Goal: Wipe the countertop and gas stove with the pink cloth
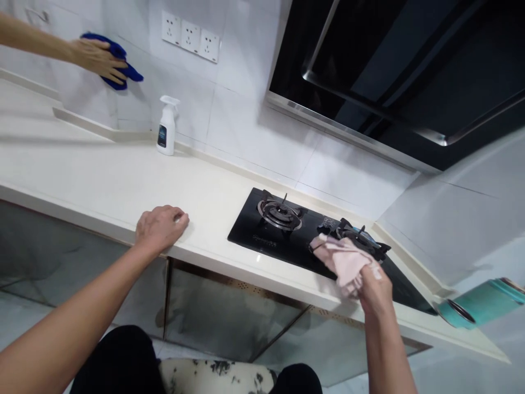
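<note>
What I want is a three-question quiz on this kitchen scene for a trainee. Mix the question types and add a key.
1. Multiple choice: what does the right hand hold?
A) a sponge
B) a pink cloth
C) a brush

2. True or false: the left hand is touching the stove.

3. Short answer: what colour is the other person's cloth, pressed against the wall?

Key
1. B.
2. False; it is at the front edge of the counter, apart from the stove.
3. Blue.
</note>
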Available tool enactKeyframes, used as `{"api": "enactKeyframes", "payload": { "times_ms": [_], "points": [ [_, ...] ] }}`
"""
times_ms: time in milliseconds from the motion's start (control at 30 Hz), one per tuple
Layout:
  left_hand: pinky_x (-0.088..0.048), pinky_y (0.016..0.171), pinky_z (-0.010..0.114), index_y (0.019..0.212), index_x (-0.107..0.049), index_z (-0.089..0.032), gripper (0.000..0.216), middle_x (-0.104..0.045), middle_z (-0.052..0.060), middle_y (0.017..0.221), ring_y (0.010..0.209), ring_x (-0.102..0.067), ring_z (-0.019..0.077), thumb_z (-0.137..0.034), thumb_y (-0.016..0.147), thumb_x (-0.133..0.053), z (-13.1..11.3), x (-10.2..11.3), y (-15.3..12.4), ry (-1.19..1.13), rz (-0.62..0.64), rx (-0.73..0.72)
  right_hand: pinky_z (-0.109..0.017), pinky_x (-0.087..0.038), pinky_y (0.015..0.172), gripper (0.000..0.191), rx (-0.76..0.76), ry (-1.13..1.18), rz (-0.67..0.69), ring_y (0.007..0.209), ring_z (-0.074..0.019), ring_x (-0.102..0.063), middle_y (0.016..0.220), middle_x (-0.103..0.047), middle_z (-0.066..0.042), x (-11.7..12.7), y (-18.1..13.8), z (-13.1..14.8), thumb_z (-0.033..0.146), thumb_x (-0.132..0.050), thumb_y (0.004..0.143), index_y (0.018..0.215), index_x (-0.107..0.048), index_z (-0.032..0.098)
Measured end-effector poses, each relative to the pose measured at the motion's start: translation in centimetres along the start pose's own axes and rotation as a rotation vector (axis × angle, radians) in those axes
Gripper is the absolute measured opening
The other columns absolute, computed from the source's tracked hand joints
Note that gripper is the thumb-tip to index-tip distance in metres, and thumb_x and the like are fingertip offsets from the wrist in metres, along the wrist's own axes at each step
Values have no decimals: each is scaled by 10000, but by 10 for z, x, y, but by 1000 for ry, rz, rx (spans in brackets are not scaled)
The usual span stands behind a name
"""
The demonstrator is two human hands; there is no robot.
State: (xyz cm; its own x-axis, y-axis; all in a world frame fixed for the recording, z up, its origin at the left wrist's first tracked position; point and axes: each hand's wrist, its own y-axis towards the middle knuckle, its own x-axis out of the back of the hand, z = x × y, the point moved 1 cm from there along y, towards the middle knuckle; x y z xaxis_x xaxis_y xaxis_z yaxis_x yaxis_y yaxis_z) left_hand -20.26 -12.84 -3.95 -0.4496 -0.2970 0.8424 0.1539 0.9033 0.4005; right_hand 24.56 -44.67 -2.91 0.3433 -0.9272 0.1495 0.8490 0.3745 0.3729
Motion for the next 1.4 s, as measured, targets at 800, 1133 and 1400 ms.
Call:
{"api": "enactKeyframes", "payload": {
  "times_ms": [800,1133,1400],
  "points": [
    [-437,1059,451,1028,-799,-242,397,-773,90,1195,1217,-641,320,-402,949,-445,-4,-2,-6,-77,-53,22,-423,-421,917,319,460,-1255,537,1083,-354,-692,1115,-735,-230,-147,-26,50,339,-423,1042,1216,-577,120],
    [-430,1048,431,1052,-797,-226,414,-761,99,1228,1217,-632,323,-431,953,-452,2,-3,0,-20,-19,21,-483,-374,1034,310,730,-768,628,1269,-338,-578,1315,-691,-160,-221,-135,75,340,-520,996,1264,-573,193],
    [-456,943,368,1133,-776,-217,462,-734,71,1323,1114,-636,285,-474,945,-441,1,9,3,62,73,65,-425,-356,1112,344,911,-461,662,1355,-271,-565,1409,-679,-100,-214,-123,58,323,-640,944,1267,-635,205]
  ]
}}
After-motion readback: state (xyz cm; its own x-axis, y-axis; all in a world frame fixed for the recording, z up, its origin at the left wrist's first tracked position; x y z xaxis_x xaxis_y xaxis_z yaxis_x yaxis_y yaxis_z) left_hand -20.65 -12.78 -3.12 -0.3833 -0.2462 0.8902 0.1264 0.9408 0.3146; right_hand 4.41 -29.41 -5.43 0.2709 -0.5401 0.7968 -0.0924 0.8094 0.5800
